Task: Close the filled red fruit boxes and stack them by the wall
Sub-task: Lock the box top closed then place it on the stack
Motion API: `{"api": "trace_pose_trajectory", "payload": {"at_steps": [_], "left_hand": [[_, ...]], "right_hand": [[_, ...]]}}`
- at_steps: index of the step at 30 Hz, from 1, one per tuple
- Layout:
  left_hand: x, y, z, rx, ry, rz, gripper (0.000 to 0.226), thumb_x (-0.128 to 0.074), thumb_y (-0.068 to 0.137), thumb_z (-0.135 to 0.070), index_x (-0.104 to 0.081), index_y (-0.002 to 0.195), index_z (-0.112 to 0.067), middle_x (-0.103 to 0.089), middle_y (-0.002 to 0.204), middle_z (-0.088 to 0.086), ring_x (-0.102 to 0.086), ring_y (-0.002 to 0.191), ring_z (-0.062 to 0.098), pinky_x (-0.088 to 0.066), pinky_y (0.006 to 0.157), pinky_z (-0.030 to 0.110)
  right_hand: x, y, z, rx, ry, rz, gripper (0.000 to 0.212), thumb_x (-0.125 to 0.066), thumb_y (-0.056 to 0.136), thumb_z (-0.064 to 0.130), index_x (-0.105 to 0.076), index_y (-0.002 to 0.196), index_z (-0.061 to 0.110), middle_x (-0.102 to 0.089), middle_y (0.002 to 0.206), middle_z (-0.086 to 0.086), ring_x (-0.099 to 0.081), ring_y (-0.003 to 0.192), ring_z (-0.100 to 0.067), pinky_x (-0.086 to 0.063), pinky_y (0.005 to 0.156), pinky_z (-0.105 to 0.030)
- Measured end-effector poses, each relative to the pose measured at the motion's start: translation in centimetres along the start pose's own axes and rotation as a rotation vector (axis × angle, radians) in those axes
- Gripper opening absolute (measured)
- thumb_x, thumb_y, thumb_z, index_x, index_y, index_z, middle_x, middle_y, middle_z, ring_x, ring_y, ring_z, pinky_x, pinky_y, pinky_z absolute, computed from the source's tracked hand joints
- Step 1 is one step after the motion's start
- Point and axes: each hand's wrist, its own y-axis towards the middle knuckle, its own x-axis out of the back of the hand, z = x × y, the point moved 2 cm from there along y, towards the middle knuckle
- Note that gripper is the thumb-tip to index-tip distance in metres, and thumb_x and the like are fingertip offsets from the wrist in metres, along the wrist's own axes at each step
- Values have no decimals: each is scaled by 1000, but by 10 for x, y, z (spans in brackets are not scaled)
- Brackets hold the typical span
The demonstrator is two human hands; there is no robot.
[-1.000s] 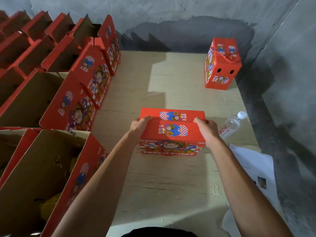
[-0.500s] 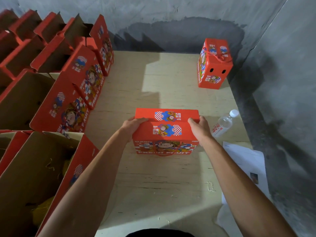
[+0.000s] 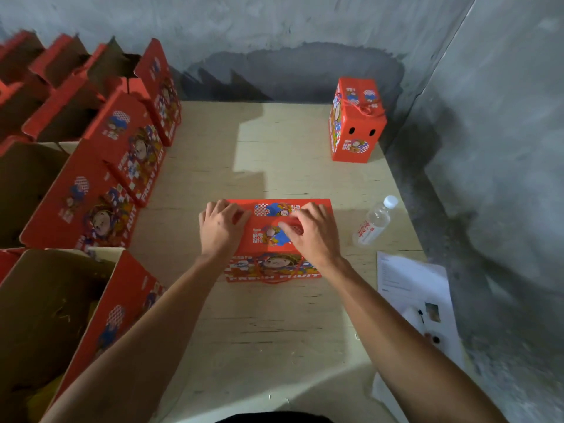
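The fingers [image 3: 235,213] of the left hand [image 3: 221,228] lie spread and lightly bent on the top flaps of the red printed cardboard fruit box [image 3: 276,239] standing mid-bench; the fingers of the right hand [image 3: 311,232] curl down at the flap seam, though I cannot tell whether they pinch anything or only press.

The pale plywood bench [image 3: 274,331] offers the most free room ahead, a broad lane running to the grey concrete wall [image 3: 274,32]. On the left that lane is hemmed by the row of open red cardboard boxes [image 3: 100,184], whose raised flaps lean inward. In the far right corner stands one closed red box with a cord handle [image 3: 355,120], just beside the wall. Near the right bench edge lie white printed paper sheets [image 3: 415,288] and a clear plastic water bottle [image 3: 375,222] on its side.

Risks, as I judge them: the flaps may spring open if pressure lifts before they lock; a swing rightward could roll the bottle off; drifting left could snag an upright flap.
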Motion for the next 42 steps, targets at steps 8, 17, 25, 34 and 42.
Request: {"api": "trace_pose_trajectory", "payload": {"at_steps": [8,17,25,34,42], "left_hand": [[14,55,-35,-56,83,574,35,-81,78,-54,-74,110,-40,-70,116,-5,-62,110,21,-52,95,42],[7,71,-50,-128,123,866,82,-86,74,-55,-54,145,-31,-57,147,4,-59,127,25,-48,104,37],[-9,54,-74,-206,211,972,66,-75,82,-61,-57,141,-38,-60,143,-10,-56,129,19,-43,111,45],[-18,36,-95,-422,467,1098,74,-65,90,-41,-30,155,-37,-46,151,0,-43,140,27,-26,117,54],[-19,40,-95,-565,497,949,73,-66,87,-57,-39,152,-40,-54,149,-2,-54,132,27,-43,107,43]], "right_hand": [[5,0,8,54,95,103,57,-60,90,69,-72,103,14,-62,100,2,-56,96,-17,-50,85,-36],[10,-21,10,104,11,113,67,-61,85,77,-68,104,13,-61,100,2,-55,93,-17,-50,85,-34],[32,-50,35,209,21,-114,49,-69,91,57,-68,95,9,-62,96,-4,-60,87,-22,-52,79,-34],[52,-89,76,281,-18,-219,13,-61,103,19,-71,105,11,-66,115,-4,-60,97,-26,-48,89,-36],[56,-85,77,206,-20,-196,17,-60,103,21,-70,113,11,-66,118,-5,-61,96,-25,-51,88,-36]]}}
